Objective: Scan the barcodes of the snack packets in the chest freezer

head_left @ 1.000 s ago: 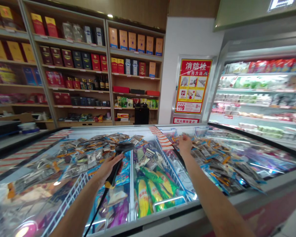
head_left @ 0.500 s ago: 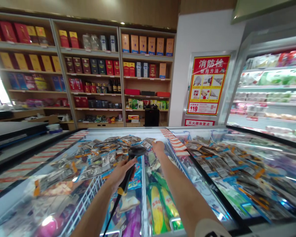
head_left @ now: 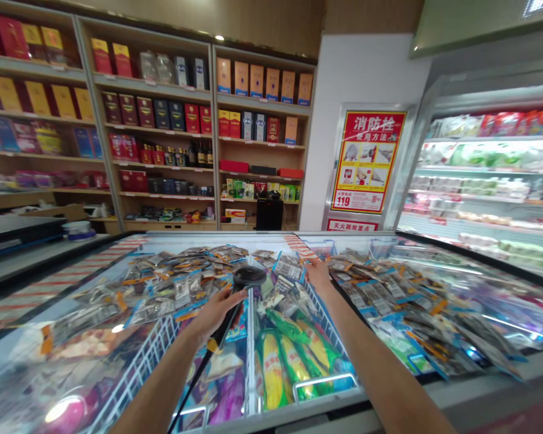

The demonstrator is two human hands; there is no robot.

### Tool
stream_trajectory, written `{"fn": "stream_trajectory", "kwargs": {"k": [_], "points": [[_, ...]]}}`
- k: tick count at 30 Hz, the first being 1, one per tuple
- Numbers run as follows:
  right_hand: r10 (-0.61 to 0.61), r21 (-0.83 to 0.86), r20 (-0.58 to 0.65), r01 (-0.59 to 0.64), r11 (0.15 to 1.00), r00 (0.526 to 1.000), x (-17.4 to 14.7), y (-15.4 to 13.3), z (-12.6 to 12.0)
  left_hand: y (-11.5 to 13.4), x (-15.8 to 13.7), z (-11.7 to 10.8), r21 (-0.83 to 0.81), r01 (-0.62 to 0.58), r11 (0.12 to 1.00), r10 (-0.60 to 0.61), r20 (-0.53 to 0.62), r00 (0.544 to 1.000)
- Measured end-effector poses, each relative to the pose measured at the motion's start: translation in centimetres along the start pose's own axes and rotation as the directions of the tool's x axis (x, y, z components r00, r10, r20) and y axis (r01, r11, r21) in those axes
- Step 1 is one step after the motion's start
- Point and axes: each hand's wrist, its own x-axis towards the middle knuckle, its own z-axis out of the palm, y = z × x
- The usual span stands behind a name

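My left hand (head_left: 219, 310) is closed around the handle of a black handheld barcode scanner (head_left: 248, 276), its head tilted forward over the freezer and its cable trailing down toward me. With its fingers pinched, my right hand (head_left: 317, 274) holds the edge of a small clear packet with blue trim (head_left: 290, 267), to the right of the scanner head. A spread of similar packets (head_left: 187, 289) lies on the left glass, and another pile (head_left: 398, 289) lies on the right. The pinched fingertips are partly hidden.
Below my arms are white wire baskets (head_left: 250, 361) with bagged corn (head_left: 274, 367) and other frozen packs. Red-and-white tape (head_left: 298, 246) marks the freezer top. Shelves of boxed goods (head_left: 158, 114) stand behind, with a lit display fridge (head_left: 489, 181) at right.
My right hand has moved right, and the packet it holds now shows more fully. The scanner stays in my left hand. My view has turned slightly right.
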Motion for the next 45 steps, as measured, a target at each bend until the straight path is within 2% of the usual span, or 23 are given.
{"fn": "stream_trajectory", "kwargs": {"k": [5,12,18,29,34,41,45], "points": [[0.046,0.048,0.026,-0.047,0.998,0.999,-1.2,-0.4,-1.7,0.0,-0.1,0.3,0.017,-0.017,1.000,0.016,0.058,0.998],[0.049,0.090,0.074,-0.056,0.994,0.996,-1.6,-0.6,-1.4,-0.2,0.0,0.2,-0.029,-0.011,1.000,0.012,0.037,0.999],[0.023,0.093,0.101,-0.033,0.995,0.995,-1.7,-0.6,-1.5,-0.3,0.0,0.5,-0.030,-0.019,0.999,0.022,0.117,0.993],[0.032,0.075,0.058,-0.037,0.996,0.998,-1.4,-0.6,-1.8,-0.2,-0.4,0.8,-0.090,0.021,0.996,-0.012,0.098,0.995],[0.026,0.065,0.058,-0.029,0.997,0.998,-1.6,-0.9,-1.9,0.3,-0.7,1.1,-0.067,0.005,0.998,0.003,0.114,0.993],[0.001,0.072,0.058,-0.006,0.997,0.998,-1.3,-0.7,-1.9,0.1,-0.5,0.9,-0.108,0.052,0.993,-0.040,0.105,0.994],[-0.013,0.086,0.060,0.008,0.996,0.998,-1.2,-0.7,-1.9,0.0,-0.5,0.7,-0.132,0.026,0.991,-0.013,0.101,0.995]]}}
